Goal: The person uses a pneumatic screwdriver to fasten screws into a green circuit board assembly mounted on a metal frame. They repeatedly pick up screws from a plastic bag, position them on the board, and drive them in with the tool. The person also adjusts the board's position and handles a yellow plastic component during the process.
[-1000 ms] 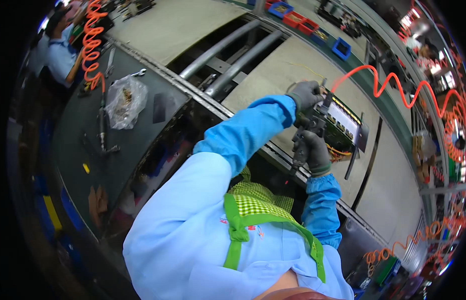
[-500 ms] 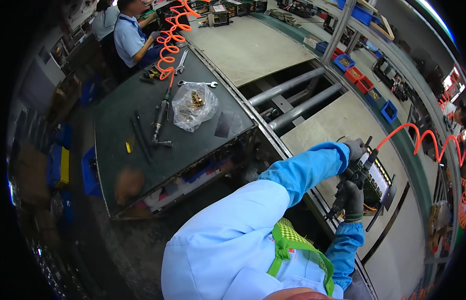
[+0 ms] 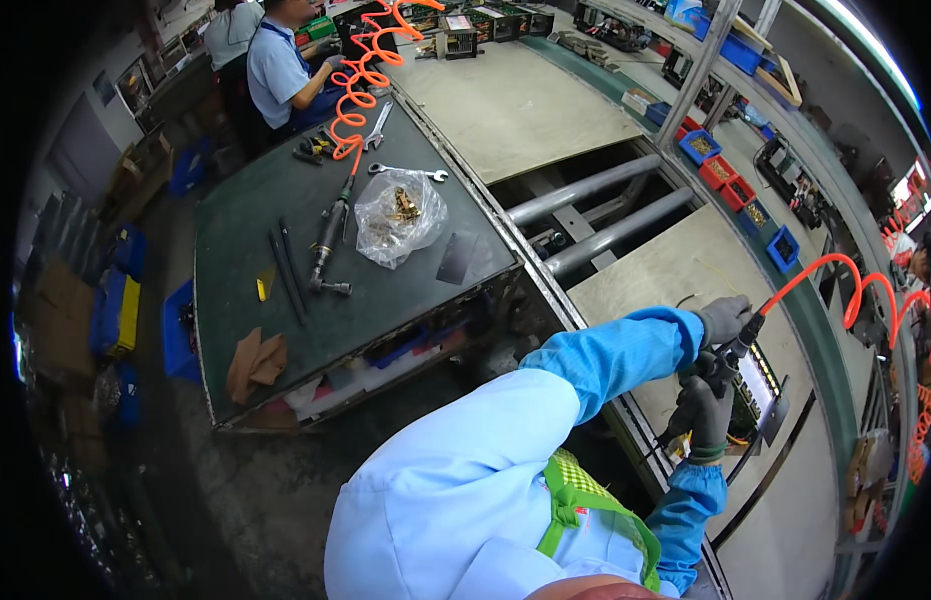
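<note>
My right hand [image 3: 703,412], in a dark grey glove, is wrapped round a black air tool [image 3: 723,362] fed by an orange coiled hose [image 3: 853,285]. The tool is over a box-shaped electrical unit [image 3: 757,378] with a light top face and a row of yellowish contacts along its edge. My left hand [image 3: 725,318], also gloved, is at the unit's far end close to the hose joint. Its fingers are bent together, and what they hold is hidden. A dark flat plate [image 3: 774,420] stands at the unit's right side.
On the green side bench [image 3: 385,330] lie a second air tool [image 3: 330,235], a bag of brass-coloured parts [image 3: 400,218], wrenches [image 3: 409,172], black strips [image 3: 288,270] and a brown cloth [image 3: 255,365]. Conveyor rollers [image 3: 585,190] lie ahead, with small parts bins [image 3: 716,172] beyond. A co-worker [image 3: 285,75] sits far left.
The whole view has shifted slightly. A dark rod that stuck up beside my left hand no longer shows there. My right hand keeps its grip on the air tool.
</note>
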`<state>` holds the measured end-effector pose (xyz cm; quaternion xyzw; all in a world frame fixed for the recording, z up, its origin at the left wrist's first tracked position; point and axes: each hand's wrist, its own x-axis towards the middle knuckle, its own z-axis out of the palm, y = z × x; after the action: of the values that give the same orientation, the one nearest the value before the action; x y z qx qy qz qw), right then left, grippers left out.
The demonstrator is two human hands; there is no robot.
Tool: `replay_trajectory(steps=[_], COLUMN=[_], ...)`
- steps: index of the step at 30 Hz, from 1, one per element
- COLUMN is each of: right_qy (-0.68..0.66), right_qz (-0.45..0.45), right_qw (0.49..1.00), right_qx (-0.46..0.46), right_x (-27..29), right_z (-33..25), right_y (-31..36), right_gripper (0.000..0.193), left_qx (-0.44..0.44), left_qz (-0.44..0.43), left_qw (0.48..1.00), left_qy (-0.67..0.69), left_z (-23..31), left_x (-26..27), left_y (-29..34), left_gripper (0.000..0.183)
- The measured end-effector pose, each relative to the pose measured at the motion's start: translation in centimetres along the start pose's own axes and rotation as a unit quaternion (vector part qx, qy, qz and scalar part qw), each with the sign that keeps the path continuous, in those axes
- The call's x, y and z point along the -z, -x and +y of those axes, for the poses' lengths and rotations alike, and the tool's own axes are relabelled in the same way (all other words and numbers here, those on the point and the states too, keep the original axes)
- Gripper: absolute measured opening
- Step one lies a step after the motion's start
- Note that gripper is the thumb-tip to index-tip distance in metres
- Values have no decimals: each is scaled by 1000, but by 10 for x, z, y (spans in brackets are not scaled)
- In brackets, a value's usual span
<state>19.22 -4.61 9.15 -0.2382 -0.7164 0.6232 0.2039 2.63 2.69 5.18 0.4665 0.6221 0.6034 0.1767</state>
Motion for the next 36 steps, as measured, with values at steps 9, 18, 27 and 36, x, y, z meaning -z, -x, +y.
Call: replay_trajectory(steps=[9,18,27,36], right_qy=[2,-82,-94,-55], right_qz=[67,155,165,150], right_qw=[998,985,982,986], right_qx=[-11,-8,5,43], right_x=[20,15,23,21], right_z=[58,88,79,69], right_y=[31,36,35,44], right_gripper=[28,43,40,43], left_qx=[-162,-122,-16,98], left_qz=[-177,-194,-167,-203], left_qw=[945,942,968,930], left_qy=[-222,-245,-184,-290], left_z=[8,-9,-8,-24], left_x=[-29,1,7,4], left_y=[-1,-10,-8,-41], left_gripper=[26,22,44,41])
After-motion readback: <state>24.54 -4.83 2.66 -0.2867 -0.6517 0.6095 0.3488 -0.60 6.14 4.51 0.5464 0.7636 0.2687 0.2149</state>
